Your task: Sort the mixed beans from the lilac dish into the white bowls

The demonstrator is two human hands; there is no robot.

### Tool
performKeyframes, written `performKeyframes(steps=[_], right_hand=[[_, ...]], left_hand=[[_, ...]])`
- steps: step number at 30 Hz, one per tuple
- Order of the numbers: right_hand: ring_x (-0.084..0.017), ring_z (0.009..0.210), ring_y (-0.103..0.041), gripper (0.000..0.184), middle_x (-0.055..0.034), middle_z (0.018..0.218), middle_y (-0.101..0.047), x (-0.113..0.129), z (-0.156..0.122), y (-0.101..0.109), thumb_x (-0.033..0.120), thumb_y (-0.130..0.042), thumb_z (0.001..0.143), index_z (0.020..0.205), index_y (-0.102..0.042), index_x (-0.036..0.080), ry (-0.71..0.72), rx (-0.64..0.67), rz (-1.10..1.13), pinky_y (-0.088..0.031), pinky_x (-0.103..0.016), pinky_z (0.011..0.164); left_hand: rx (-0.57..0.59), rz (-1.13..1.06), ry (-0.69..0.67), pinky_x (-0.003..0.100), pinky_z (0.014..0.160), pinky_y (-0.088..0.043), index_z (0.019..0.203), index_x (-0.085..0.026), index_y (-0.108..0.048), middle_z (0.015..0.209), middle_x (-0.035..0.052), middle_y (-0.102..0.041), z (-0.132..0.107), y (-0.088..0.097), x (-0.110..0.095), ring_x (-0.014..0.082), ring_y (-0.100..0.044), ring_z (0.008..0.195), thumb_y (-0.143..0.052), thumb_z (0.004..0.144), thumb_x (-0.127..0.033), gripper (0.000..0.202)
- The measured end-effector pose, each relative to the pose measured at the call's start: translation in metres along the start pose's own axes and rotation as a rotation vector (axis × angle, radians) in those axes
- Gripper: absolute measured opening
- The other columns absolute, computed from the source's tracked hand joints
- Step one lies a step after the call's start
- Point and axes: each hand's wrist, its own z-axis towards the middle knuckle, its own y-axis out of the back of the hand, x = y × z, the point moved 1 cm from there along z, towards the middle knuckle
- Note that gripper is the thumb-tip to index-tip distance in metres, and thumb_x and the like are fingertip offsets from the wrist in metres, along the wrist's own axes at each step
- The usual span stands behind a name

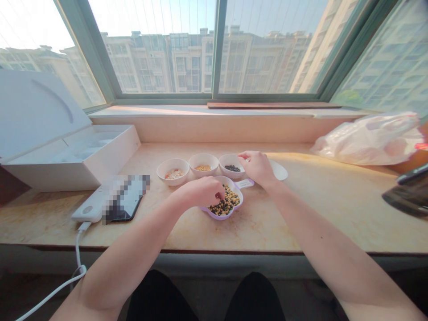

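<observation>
My left hand (209,191) is over a white and purple handled bowl (241,196), its curled fingertips down at the mixed yellow and black beans (228,203). What those fingers pinch, if anything, is hidden. At the right rim of a small white bowl (223,161) of black beans (232,168), my right hand (257,167) has thumb and fingers pressed together; I cannot tell if they grip the rim or a bean. Left of it stand a white bowl (199,159) of yellow beans (203,168) and another (163,169) with pale, reddish bits (174,174). Behind my right hand, a white dish (280,170) is partly covered.
On the left lie a phone (129,205) and a white power bank (92,206) with a cable (77,249), by an open white box (110,151). A plastic bag (371,138) and a dark object (408,194) are at the right. The counter's front edge (234,253) runs before my knees.
</observation>
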Motion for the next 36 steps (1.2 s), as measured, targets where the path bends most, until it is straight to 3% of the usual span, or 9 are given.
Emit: performKeyframes(steps=[3, 6, 13, 23, 29, 36], right_hand=[[-0.028, 0.089, -0.076, 0.021, -0.0117, 0.096, -0.082, 0.001, 0.000, 0.000, 0.021, -0.065, 0.089, 0.099, -0.083, 0.018, -0.014, 0.003, 0.008, -0.057, -0.039, 0.086], [-0.028, 0.090, -0.076, 0.019, -0.0112, 0.095, -0.082, 0.000, 0.000, -0.002, 0.021, -0.066, 0.088, 0.096, -0.083, 0.019, -0.011, 0.016, 0.021, -0.057, -0.039, 0.087], [-0.024, 0.083, -0.076, 0.020, -0.0077, 0.097, -0.082, -0.003, 0.000, -0.007, 0.017, -0.065, 0.086, 0.096, -0.082, 0.021, 0.019, 0.020, 0.043, -0.058, -0.036, 0.085], [-0.024, 0.085, -0.074, 0.023, -0.0098, 0.102, -0.082, 0.000, -0.001, -0.006, 0.017, -0.066, 0.087, 0.103, -0.082, 0.018, 0.020, 0.095, 0.040, -0.056, -0.037, 0.088], [-0.023, 0.085, -0.072, 0.025, -0.0102, 0.103, -0.080, 0.003, -0.001, -0.004, 0.017, -0.067, 0.086, 0.107, -0.081, 0.017, 0.025, 0.086, 0.035, -0.055, -0.037, 0.087], [-0.022, 0.084, -0.071, 0.024, -0.0093, 0.101, -0.080, 0.007, -0.003, -0.003, 0.019, -0.067, 0.088, 0.108, -0.081, 0.017, 0.033, 0.084, 0.044, -0.054, -0.035, 0.085]], left_hand=[[0.072, -0.011, -0.034, 0.028, 0.058, -0.039, 0.054, -0.019, -0.055, 0.061, 0.0010, -0.062, 0.000, 0.001, -0.005, 0.0135, -0.054, 0.056, -0.055, 0.077, -0.003, 0.028], [0.041, 0.001, -0.014, 0.029, 0.055, -0.037, 0.052, -0.019, -0.050, 0.059, 0.0001, -0.058, 0.001, 0.001, -0.006, 0.0130, -0.051, 0.055, -0.055, 0.076, -0.004, 0.029], [0.043, 0.063, 0.022, 0.030, 0.057, -0.039, 0.056, -0.020, -0.058, 0.066, 0.0002, -0.063, 0.004, -0.004, -0.004, 0.0146, -0.055, 0.060, -0.055, 0.078, -0.007, 0.026], [0.121, 0.077, 0.061, 0.029, 0.064, -0.041, 0.071, -0.020, -0.065, 0.079, 0.0019, -0.071, 0.004, 0.001, -0.005, 0.0169, -0.062, 0.072, -0.051, 0.080, -0.004, 0.023], [0.009, -0.078, 0.006, 0.025, 0.068, -0.045, 0.081, -0.018, -0.071, 0.082, 0.0004, -0.074, 0.002, 0.006, 0.002, 0.0149, -0.065, 0.074, -0.052, 0.080, -0.001, 0.026], [-0.284, -0.170, 0.047, 0.023, 0.078, -0.051, 0.100, -0.020, -0.076, 0.093, 0.0004, -0.076, 0.003, 0.003, 0.015, 0.0139, -0.068, 0.083, -0.054, 0.078, 0.003, 0.039]])
